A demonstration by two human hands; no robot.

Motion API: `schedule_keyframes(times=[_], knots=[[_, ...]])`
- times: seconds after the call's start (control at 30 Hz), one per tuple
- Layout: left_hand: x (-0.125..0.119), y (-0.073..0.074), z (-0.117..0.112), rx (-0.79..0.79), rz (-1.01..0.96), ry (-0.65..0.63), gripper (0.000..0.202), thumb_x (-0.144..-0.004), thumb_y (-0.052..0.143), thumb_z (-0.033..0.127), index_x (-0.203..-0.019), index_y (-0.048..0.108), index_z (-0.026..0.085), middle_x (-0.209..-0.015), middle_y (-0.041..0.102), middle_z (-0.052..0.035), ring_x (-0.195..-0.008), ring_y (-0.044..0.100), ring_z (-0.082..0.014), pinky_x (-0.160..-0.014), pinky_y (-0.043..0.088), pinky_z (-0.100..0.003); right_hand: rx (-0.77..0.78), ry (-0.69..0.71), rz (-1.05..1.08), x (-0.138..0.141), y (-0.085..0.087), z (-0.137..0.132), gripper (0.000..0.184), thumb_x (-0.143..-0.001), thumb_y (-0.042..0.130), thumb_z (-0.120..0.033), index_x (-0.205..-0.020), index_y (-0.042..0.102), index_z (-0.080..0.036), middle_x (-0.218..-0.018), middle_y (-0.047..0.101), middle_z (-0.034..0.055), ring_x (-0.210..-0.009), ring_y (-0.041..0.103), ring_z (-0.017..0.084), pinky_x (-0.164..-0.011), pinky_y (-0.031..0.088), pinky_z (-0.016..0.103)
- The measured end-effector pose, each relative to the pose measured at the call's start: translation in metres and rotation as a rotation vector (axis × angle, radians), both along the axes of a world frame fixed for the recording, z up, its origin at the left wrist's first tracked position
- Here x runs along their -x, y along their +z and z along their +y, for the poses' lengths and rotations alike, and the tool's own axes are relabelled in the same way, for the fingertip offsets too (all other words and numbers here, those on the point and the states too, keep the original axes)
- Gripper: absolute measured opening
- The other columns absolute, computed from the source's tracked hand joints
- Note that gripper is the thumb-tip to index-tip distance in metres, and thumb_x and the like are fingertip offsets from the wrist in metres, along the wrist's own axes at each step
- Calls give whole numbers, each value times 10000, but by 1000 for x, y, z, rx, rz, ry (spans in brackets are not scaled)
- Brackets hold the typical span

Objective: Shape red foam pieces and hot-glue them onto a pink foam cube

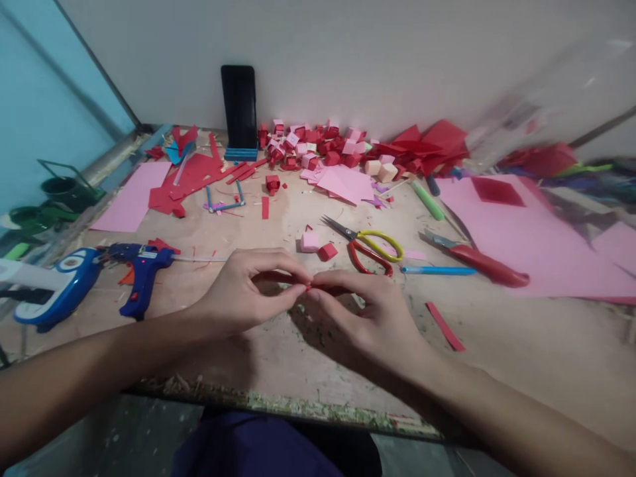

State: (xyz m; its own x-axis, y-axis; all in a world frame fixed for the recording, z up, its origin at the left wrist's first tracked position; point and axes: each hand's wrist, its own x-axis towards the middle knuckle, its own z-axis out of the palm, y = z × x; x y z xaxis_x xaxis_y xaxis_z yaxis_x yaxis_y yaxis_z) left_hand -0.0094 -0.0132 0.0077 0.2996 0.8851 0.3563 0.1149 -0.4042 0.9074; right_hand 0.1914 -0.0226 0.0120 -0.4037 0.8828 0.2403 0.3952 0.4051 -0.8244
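Bare forearms (114,354) are spanning the near edge of the tabletop (527,351). With left hand (246,286) and right hand (372,315), we are pinching a mostly hidden red piece (309,287) between them; just beyond, a pink cube (309,242) and red cube (328,252) are lying near scissors (352,234).

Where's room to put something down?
Biggest: bare wooden tabletop right of the long red paper strip, in front of the large pink paper sheet.
Smaller, scrap-dotted: between the left hand, right hand and front edge.
Crowded: the back, heaped with pink and red paper cubes.
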Motion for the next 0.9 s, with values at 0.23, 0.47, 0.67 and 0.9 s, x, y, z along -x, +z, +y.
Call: schedule_keyframes(times=[0.23, 0.47, 0.67, 0.9], knots=[[6, -1, 9, 12, 25, -59, 94, -833, 762, 61, -875, 797, 138, -960, 768, -53, -895, 736, -123, -793, 607, -179, -74, 47, -18, -7, -1, 4, 131, -994, 634, -227, -937, 747, -193, -836, 782, -5, -716, 704, 125, -665, 522, 243], [9, 1, 13, 229, 62, -99, 72, -826, 780, 85, -833, 798, 154, -878, 791, -31, -805, 743, -126, -728, 596, -186, -148, 54, -43, -6, -3, 6, 107, -985, 637, -176, -948, 737, -176, -833, 764, 2, -721, 687, 115, -660, 508, 233], [7, 3, 10, 73, 74, -112, 72, -837, 734, 53, -824, 764, 117, -879, 760, -55, -834, 719, -135, -759, 578, -208, -283, 76, -108, -7, -3, 7, 140, -991, 634, -218, -928, 738, -149, -735, 720, 22, -621, 631, 121, -589, 460, 259], [7, 3, 8, -29, 115, -95, 75, -838, 719, 48, -839, 734, 122, -866, 745, -53, -816, 703, -135, -745, 562, -220, -452, 101, -188, -9, -5, 8, 108, -966, 619, -169, -902, 701, -139, -723, 680, 43, -601, 608, 132, -556, 428, 270]])
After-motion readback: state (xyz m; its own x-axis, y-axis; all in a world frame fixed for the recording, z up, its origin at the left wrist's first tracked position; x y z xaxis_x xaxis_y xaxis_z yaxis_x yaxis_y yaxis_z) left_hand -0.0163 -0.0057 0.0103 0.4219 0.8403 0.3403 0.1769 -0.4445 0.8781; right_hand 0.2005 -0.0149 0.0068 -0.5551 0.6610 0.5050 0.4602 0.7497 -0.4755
